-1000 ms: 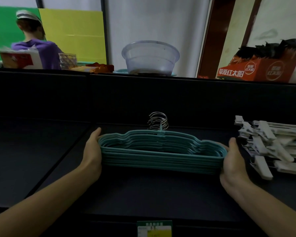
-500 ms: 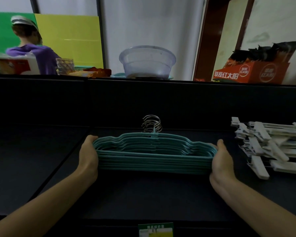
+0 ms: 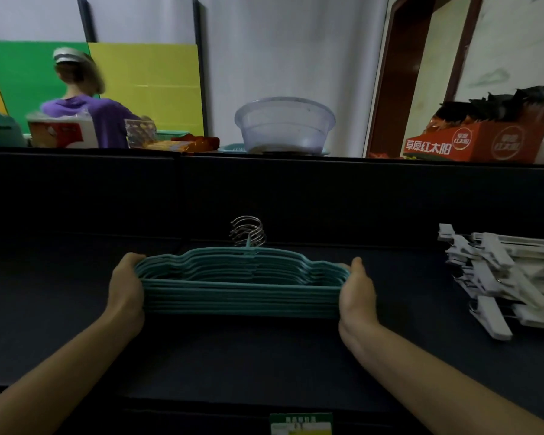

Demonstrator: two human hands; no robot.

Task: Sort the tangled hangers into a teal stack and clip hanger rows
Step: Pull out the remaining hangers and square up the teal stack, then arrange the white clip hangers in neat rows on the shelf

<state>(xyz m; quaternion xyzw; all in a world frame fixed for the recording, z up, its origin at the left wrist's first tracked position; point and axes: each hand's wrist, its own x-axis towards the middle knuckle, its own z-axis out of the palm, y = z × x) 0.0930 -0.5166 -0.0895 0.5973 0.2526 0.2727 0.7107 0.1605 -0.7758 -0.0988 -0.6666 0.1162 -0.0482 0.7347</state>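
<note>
We noted left grip (image 3: 124, 287) and right grip (image 3: 357, 290) curled round the teal hanger stack (image 3: 242, 290) ends, likely squaring it.

Teal hanger stack (image 3: 242, 290) with silver hooks (image 3: 248, 231), white clip hangers (image 3: 496, 271) at three o'clock, black shelf (image 3: 264, 356), red box (image 3: 484, 146) at two, green panel (image 3: 29, 76) and yellow panel (image 3: 145, 86) at ten.

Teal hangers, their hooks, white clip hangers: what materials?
Teal hangers: matte, no glare, thin bars; probably flocked or rubber-coated, core hidden. Hooks: bright silver wire with sharp highlights, likely steel. Clip hangers: smooth pale moulded bars and clips, looks like plastic; a metallic glint at one clip suggests a spring.
</note>
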